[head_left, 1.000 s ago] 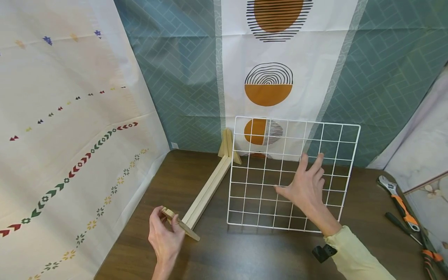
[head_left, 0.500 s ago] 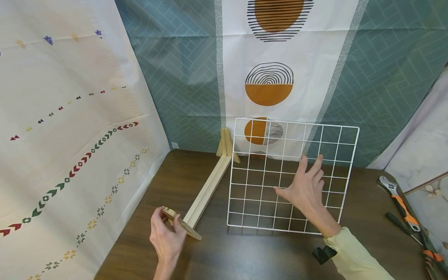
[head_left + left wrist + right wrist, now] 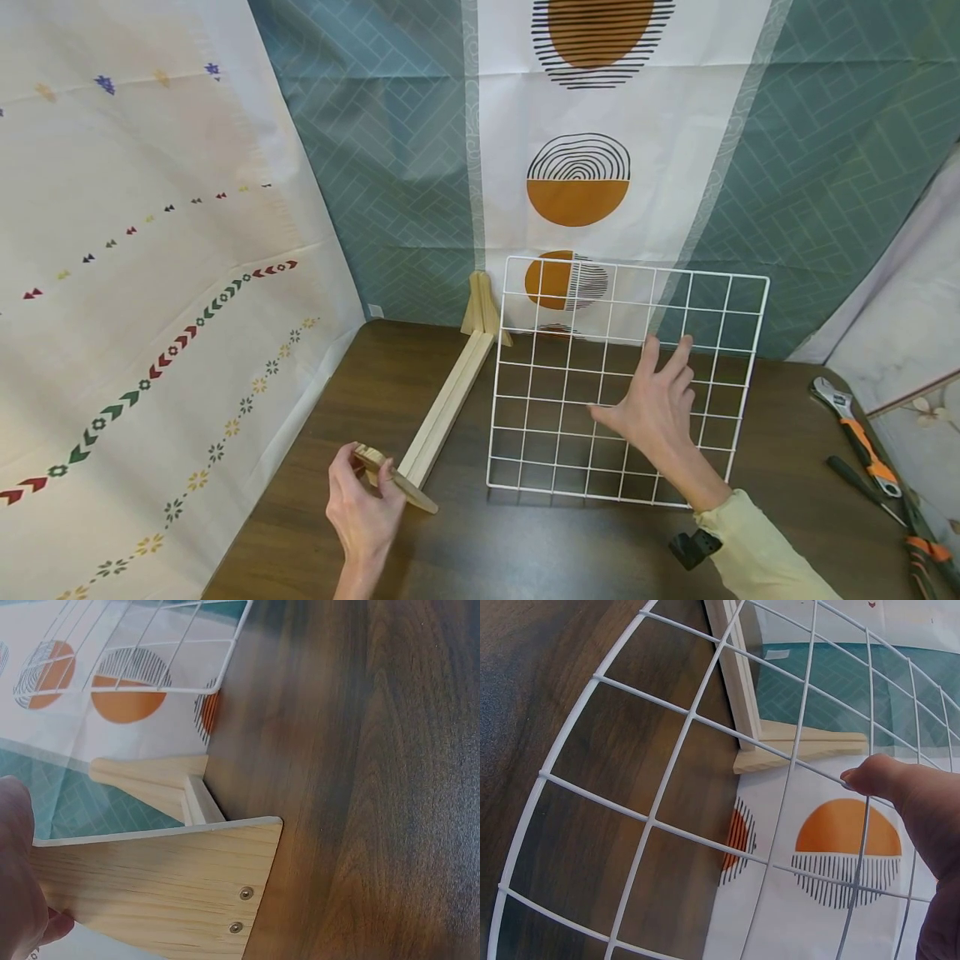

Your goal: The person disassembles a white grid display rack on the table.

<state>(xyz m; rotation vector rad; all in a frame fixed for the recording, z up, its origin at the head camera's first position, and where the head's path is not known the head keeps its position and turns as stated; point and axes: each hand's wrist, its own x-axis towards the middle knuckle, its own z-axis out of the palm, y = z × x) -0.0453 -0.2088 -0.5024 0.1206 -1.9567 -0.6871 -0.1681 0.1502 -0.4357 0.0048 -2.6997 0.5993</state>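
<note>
My left hand (image 3: pixel 363 508) pinches the near end board of a pale wooden stand (image 3: pixel 452 408), thumb on one side and fingers on the other. Two screw heads (image 3: pixel 246 893) show on that board's outer face in the left wrist view. The stand's long bar runs back to a second end board (image 3: pixel 482 307) by the wall cloth. A white wire grid panel (image 3: pixel 562 400) leans tilted to the right of the stand. My right hand (image 3: pixel 656 404) holds it, fingers spread over the wires, and the thumb (image 3: pixel 877 780) presses at a wire in the right wrist view.
At the right edge of the dark wooden table (image 3: pixel 585 550) lie an adjustable wrench (image 3: pixel 858 433), a screwdriver (image 3: pixel 858 482) and an orange-and-black handled tool (image 3: pixel 926 550). Patterned cloths (image 3: pixel 375 183) hang behind and at both sides.
My left hand has shifted the stand's near end slightly right, while its far end has swung slightly left. The grid's top edge has dipped a little in my right hand.
</note>
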